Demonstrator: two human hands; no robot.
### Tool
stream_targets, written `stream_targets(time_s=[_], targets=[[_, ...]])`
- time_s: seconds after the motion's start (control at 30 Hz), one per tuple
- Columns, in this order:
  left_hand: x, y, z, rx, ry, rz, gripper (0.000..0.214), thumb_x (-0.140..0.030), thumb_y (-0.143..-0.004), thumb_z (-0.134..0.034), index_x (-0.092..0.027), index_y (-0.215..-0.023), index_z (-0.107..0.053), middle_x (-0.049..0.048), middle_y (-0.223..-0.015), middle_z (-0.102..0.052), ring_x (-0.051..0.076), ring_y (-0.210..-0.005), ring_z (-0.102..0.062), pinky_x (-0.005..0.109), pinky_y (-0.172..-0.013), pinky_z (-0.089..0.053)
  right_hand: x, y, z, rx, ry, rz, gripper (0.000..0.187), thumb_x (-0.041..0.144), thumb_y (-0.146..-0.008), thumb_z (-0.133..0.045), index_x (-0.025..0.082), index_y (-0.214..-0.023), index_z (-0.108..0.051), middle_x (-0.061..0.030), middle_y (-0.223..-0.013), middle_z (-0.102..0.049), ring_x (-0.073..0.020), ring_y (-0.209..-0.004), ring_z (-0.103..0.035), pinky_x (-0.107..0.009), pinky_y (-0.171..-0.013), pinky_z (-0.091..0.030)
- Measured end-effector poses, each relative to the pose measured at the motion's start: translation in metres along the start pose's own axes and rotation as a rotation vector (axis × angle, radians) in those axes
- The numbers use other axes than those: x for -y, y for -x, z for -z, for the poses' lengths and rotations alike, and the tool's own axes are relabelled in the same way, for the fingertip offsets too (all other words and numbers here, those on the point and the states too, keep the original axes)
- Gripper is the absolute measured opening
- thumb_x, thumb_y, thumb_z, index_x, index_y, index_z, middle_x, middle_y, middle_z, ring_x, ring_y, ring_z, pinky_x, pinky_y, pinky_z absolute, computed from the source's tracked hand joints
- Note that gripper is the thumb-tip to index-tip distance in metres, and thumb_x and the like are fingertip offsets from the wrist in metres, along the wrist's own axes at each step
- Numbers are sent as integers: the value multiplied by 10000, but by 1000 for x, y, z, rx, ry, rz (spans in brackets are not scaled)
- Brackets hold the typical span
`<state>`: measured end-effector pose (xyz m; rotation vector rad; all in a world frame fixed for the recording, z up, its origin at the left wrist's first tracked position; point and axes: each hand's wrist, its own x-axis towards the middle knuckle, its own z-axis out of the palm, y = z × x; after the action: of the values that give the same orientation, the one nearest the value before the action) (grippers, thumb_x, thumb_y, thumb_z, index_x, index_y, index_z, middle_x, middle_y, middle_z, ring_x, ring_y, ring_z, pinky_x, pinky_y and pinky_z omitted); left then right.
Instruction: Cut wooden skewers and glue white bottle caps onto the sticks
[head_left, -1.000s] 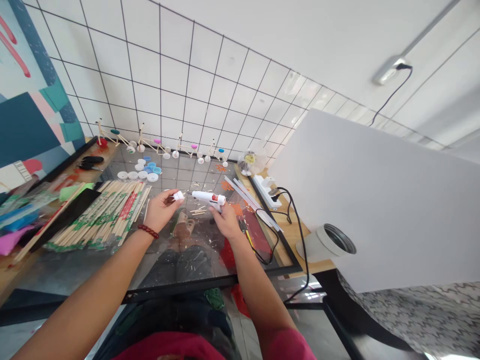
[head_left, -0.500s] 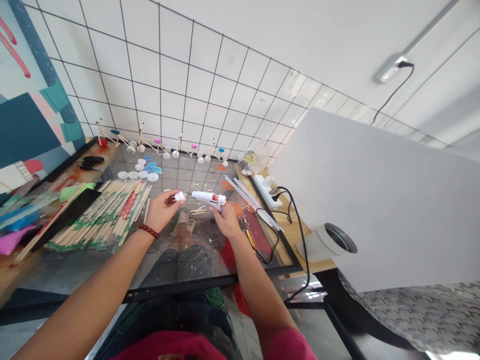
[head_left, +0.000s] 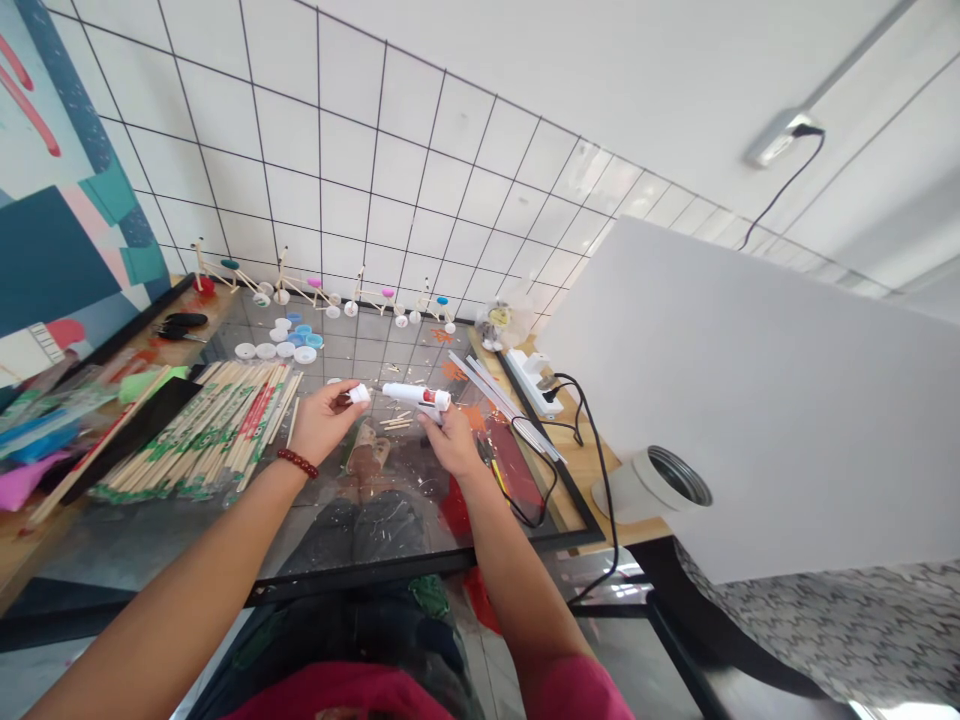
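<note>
Glue gun (head_left: 412,396) sits in our right grip (head_left: 450,442), with the fingers closed around its handle and the white barrel running level toward the left. Its tip is just beside a small white piece (head_left: 356,395), dark brown at one end, but the two do not touch. That piece is pinched in a narrow hold by our left grip (head_left: 322,422). A beaded bracelet (head_left: 297,462) circles our left wrist. Both grips are over the glass table (head_left: 315,545), though we cannot tell how high. Wood slivers (head_left: 396,421) lie scattered on the glass just under the gun.

To the left, a long bundle of wrapped chopsticks (head_left: 202,430) rests on the table, with black scissors (head_left: 180,325) beyond it. Farther ahead lie white and blue bottle caps (head_left: 281,340), and a row of small stick models (head_left: 300,285) stands along the tile wall (head_left: 322,170). To the right, glue sticks (head_left: 502,395) lie slanted on the table near a white power strip (head_left: 532,383). A black cable (head_left: 592,440) runs from the strip down past the table edge. A large white board (head_left: 750,400) fills the far right.
</note>
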<state>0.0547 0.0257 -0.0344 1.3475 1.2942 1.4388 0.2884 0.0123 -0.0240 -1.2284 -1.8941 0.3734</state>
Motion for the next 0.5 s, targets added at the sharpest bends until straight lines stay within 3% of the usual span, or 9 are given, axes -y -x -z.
stream_targets(time_s=[0.5], targets=[[-2,-1,-1,-24,39,25,540,-434,-609,-816,-144,-1058,-734,114,-973,-761,250,-888,-695,429,-889,-537,-4,0,-2,-2,4,10,271,301,-894,-578,176,-1122,-655,-97,-984,-728,-250,-882,-664,-363,-823,-522]])
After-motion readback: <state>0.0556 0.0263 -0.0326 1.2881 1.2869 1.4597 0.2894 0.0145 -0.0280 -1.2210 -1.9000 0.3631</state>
